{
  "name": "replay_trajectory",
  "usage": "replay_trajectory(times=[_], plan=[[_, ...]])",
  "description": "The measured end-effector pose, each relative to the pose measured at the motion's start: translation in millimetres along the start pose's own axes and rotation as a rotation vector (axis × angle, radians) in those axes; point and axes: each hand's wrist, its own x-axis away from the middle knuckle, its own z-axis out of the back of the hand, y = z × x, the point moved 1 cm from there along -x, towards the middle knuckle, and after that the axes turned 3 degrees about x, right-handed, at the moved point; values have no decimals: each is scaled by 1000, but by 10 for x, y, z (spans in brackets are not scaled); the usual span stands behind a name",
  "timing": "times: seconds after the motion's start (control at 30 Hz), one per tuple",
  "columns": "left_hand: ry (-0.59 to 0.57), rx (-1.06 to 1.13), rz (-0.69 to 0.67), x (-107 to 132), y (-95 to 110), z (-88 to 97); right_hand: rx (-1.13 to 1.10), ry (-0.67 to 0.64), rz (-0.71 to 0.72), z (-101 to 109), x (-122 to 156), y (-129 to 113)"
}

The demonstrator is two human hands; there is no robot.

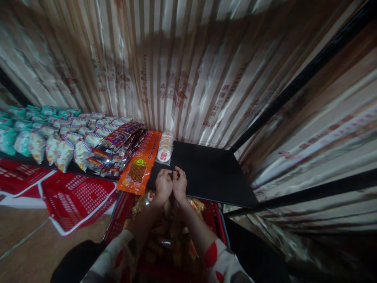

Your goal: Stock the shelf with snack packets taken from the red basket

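Note:
Side by side over the front of the black shelf (209, 169), my left hand (164, 184) and my right hand (179, 184) nearly touch. Both have curled, closed fingers that meet near the thumbs. A small dark spot shows between the fingertips, but what they grip, if anything, is too small and dim to name. Just beyond them lies a clear pack of round pale biscuits (164, 151) with a red and white label. An orange snack packet (138, 169) with brown sticks pictured on it lies to the left. Below my forearms is a red basket (119, 220) full of wrapped snacks.
Dark snack packets (114, 153), cream-coloured bags (64, 153) and green bags (7, 137) fill the shelf's left part. Another red basket (78, 196) stands below at left. Printed curtain-like sheeting (188, 78) hangs behind, and black frame bars (294, 74) slope at right.

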Motion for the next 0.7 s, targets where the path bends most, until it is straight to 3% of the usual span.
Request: replay_trajectory(times=[0.2, 0.37, 0.53, 0.7], plan=[[-149, 31, -132, 507, -21, -191, -14, -5, 127, 357, 438, 271], [-263, -25, -129, 873, -104, -423, 103, -134, 230, 656, 702, 581], [-453, -89, -10, 1079, -294, -704, 389, -189, 20, 788, 739, 938], [-508, -95, 45, 1134, -370, -830, 622, -233, -189, 798, 654, 1252]])
